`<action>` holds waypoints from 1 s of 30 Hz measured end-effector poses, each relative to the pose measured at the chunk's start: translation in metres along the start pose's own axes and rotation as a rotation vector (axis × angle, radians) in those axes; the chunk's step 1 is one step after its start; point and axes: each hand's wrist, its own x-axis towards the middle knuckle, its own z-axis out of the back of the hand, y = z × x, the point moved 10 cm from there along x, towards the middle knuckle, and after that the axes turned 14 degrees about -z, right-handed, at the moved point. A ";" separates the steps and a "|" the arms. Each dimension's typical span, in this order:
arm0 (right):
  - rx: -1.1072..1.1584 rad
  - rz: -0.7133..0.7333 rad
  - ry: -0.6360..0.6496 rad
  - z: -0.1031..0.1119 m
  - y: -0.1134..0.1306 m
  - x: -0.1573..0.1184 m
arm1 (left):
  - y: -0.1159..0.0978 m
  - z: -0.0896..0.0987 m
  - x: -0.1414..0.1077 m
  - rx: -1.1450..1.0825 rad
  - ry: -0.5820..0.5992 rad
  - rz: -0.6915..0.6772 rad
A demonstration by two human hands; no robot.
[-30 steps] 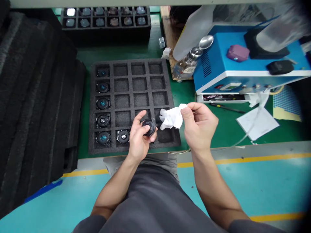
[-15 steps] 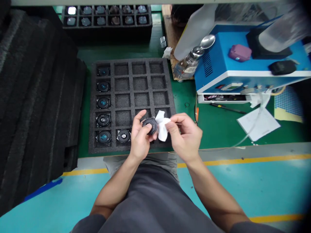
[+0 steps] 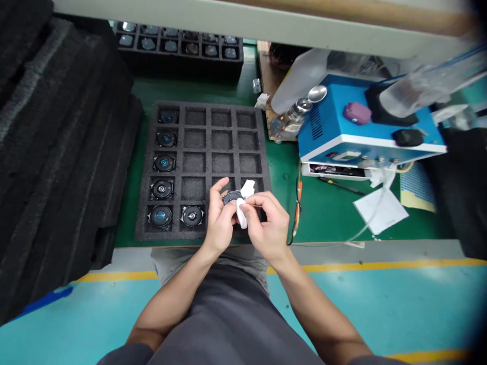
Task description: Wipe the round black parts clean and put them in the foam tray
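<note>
Between thumb and fingers, my left hand [image 3: 220, 223] holds a round dark watch part [image 3: 232, 196] above the lower part of a foam tray [image 3: 195, 172]. My right hand [image 3: 268, 225] pinches a white cloth [image 3: 242, 215], which lies against the near right side of the part and covers some of it. Several round watch parts sit in the tray's left column, and one more [image 3: 192, 216] is in the bottom row beside them. My fingers partly hide the tray's lower right compartments.
Black foam trays [image 3: 76, 152] are stacked at the left. A filled foam tray [image 3: 182, 58] stands at the back. On the right are a blue machine [image 3: 335, 121], a glass bottle [image 3: 289, 121] and white paper [image 3: 380, 210]. A shelf edge [image 3: 228, 23] crosses the top.
My right hand has moved left, bringing the cloth over the watch part, close to my left thumb. The camera view has shifted, showing more of the shelf edge.
</note>
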 end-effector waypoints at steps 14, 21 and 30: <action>0.248 -0.096 -0.767 0.135 -0.019 0.010 | -0.024 -0.016 -0.006 0.272 0.172 -0.137; 0.268 -0.131 -0.605 0.137 -0.042 0.011 | -0.067 -0.011 0.024 0.702 0.181 -0.342; 0.277 -0.216 -0.466 0.141 -0.057 0.008 | -0.040 -0.072 0.030 1.044 0.401 -0.445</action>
